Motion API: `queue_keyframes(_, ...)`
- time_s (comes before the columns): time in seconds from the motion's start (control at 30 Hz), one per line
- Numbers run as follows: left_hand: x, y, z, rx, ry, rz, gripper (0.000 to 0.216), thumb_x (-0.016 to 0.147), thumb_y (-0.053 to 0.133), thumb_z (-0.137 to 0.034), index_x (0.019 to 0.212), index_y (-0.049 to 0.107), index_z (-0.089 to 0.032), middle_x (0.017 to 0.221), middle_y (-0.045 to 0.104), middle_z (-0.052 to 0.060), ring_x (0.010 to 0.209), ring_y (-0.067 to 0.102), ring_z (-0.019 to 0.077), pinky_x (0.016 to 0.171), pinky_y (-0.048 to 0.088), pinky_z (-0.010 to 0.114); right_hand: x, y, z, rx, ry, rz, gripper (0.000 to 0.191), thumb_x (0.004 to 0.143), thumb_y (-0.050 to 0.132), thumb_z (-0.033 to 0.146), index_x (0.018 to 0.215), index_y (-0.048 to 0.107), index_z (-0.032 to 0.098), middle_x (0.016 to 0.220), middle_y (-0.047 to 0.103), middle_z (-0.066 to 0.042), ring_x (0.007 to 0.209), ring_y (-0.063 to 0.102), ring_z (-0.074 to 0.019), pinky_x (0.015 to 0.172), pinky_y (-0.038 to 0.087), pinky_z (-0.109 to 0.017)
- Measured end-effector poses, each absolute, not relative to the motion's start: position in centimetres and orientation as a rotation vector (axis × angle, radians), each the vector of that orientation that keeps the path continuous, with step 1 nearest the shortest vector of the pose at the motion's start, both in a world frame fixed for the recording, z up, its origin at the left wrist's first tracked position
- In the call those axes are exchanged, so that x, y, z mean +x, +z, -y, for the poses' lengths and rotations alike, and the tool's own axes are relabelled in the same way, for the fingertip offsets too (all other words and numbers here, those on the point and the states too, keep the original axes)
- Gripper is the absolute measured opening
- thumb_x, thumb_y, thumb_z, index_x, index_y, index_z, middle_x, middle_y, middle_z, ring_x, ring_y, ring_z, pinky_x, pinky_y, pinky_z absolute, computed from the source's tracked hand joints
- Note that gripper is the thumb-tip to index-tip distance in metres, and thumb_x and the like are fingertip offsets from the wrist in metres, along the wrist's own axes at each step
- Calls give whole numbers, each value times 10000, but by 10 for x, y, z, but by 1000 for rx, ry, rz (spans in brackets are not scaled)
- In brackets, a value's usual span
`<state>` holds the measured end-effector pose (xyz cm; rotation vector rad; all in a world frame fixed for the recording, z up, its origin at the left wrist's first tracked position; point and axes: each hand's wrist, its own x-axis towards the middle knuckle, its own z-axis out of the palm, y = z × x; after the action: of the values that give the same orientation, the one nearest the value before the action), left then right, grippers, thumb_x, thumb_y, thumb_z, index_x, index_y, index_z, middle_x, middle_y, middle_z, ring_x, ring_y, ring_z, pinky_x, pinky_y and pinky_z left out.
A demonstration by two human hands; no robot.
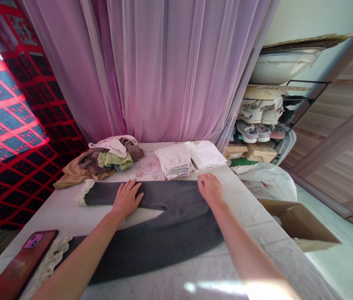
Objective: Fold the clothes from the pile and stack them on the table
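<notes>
One pair of dark grey soft-knit trousers [164, 241] with frilly cream lace cuffs [85, 192], spread flat beneath the left hand [128, 199] and right hand [210, 189], long axis running crosswise from waist end at the right hand to cuffs out past the left. Legs parted in a narrow V widening leftward: far leg beneath the left hand, near leg passing under the left forearm, closer to the body. Left hand laid palm-down across the far leg, fingers spread and loose, grasping nothing. Right hand nearer the waist, set at its far corner, fingers bent downward; cannot tell whether pinching the fabric or merely pressing. Underneath, a whitish table cover with faint purplish pattern [239, 191]. Beyond the right hand and slightly left, a folded off-white cloth stack [175, 158], a folded bright white cloth [208, 154] just beside it. Beyond the left hand, leftward, a loose heap of brown, green and pink clothes [110, 160]. Nearer the body, well left of the left hand, a red-cased phone [23, 262].
</notes>
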<state>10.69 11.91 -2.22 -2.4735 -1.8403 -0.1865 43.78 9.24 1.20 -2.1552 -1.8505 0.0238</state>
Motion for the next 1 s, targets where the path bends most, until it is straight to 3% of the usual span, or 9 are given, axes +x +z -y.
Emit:
queue_keyframes(0.07, 111, -29, -110, -2455, -203, 1908, 480, 932, 408, -394, 1370, 502, -222, 1499, 414, 85, 1391, 343, 291, 1140, 247, 480, 416, 14, -98, -2026, 113, 2018, 288, 940, 443, 282, 1047, 708, 249, 1097, 681, -42, 1025, 576, -198, 895, 398, -290)
queue_keyframes(0.13, 113, -33, -104, -2422, -220, 1946, 479, 938, 399, -390, 1370, 508, -213, 1490, 428, 85, 1388, 353, 289, 1140, 253, 486, 393, 10, -105, -1915, 183, 2146, 270, 931, 475, 318, 1078, 701, 297, 1110, 692, 2, 1039, 580, -169, 907, 394, -265)
queue_keyframes(0.27, 114, -32, -101, -2399, -248, 1942, 458, 934, 413, -369, 1348, 536, -215, 1464, 465, 72, 1371, 386, 278, 1132, 281, 476, 361, -4, -122, -1878, 223, 2217, 357, 923, 486, 366, 1244, 621, 287, 1204, 657, -44, 1108, 560, -223, 926, 393, -340)
queue_keyframes(0.4, 115, -32, -102, -2379, -277, 1930, 449, 930, 420, -360, 1335, 550, -216, 1450, 482, 73, 1361, 404, 267, 1123, 303, 470, 354, -11, -135, -1922, 242, 2209, 381, 931, 459, 404, 1264, 608, 294, 1265, 622, -70, 1164, 530, -266, 950, 373, -410)
queue_keyframes(0.6, 115, -33, -102, -2388, -308, 1917, 450, 926, 424, -361, 1328, 559, -212, 1443, 489, 86, 1346, 424, 272, 1112, 312, 474, 352, -10, -133, -1930, 255, 2251, 399, 941, 425, 427, 1274, 592, 288, 1316, 587, -83, 1193, 513, -275, 984, 346, -442)
queue_keyframes(0.73, 115, -34, -102, -2380, -328, 1927, 446, 921, 432, -356, 1318, 568, -207, 1437, 496, 90, 1338, 433, 279, 1110, 311, 481, 348, -9, -126, -1883, 258, 2314, 456, 947, 409, 433, 1361, 502, 268, 1355, 559, -96, 1237, 485, -259, 1056, 268, -449)
queue_keyframes(1.0, 115, -34, -102, -2376, -342, 1916, 445, 916, 435, -351, 1315, 572, -210, 1429, 505, 91, 1330, 441, 280, 1107, 316, 478, 348, -8, -144, -1949, 281, 2231, 436, 934, 412, 443, 1328, 522, 289, 1339, 564, -85, 1223, 483, -273, 959, 369, -437)
